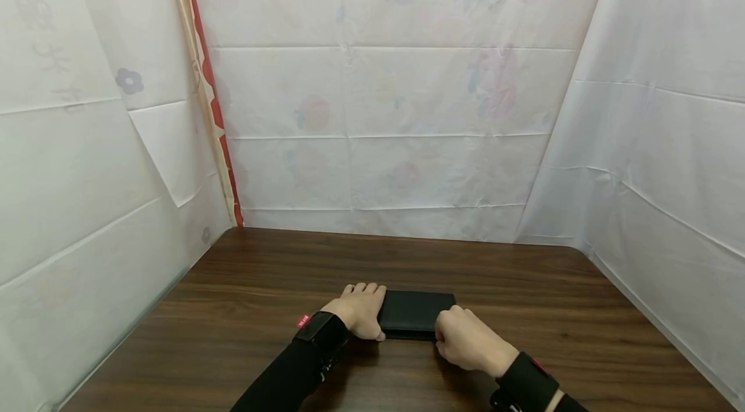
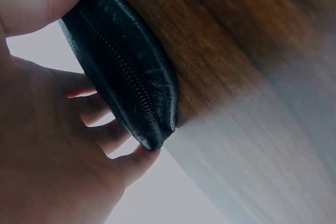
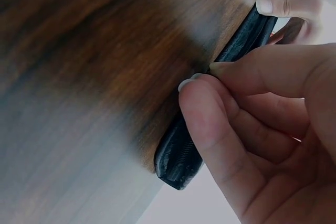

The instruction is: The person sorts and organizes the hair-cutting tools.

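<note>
A black zip-around wallet [image 1: 414, 314] lies flat on the wooden table, its zipped long side facing me. My left hand [image 1: 359, 310] holds its left end, with the thumb at the near edge and the fingers reaching to the far side. Zipper teeth [image 2: 123, 69] run along the wallet's edge in the left wrist view. At the near edge, my right hand [image 1: 470, 341] pinches the zipper pull between thumb and forefinger; the fingertips mostly hide it. Beyond them in the right wrist view, the wallet's rounded right corner [image 3: 178, 163] shows with its zipper closed there.
The dark brown wooden table [image 1: 262, 308] extends around the wallet. White sheeting [image 1: 384, 108] hangs behind the table and along both sides. A red-edged strip [image 1: 212, 95] runs down the back left corner. Black bands [image 1: 526, 383] circle both wrists.
</note>
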`<state>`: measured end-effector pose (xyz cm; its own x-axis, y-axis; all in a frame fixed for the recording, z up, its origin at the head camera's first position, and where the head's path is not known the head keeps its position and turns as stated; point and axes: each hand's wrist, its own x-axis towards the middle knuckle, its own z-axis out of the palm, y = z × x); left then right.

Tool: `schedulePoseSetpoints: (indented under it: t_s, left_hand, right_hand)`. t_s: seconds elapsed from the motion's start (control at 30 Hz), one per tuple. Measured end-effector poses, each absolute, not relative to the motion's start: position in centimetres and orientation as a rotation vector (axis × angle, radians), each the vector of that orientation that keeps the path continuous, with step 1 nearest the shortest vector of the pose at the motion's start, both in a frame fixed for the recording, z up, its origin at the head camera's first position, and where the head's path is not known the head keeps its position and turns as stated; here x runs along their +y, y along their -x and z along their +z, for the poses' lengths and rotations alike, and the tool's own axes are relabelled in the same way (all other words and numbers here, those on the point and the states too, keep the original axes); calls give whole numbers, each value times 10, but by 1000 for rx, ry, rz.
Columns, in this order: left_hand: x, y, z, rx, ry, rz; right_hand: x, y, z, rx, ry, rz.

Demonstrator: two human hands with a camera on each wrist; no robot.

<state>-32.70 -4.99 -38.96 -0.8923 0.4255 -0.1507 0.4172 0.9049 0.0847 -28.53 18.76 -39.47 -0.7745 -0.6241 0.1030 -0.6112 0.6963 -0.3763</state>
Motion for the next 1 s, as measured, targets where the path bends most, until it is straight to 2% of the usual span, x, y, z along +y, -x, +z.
schedulePoseSetpoints:
  t_s: [1.0]
  left_hand:
    - [-50,328,-390,2899,-642,71]
  right_hand:
    - [178,286,-394,2852,1057,-622]
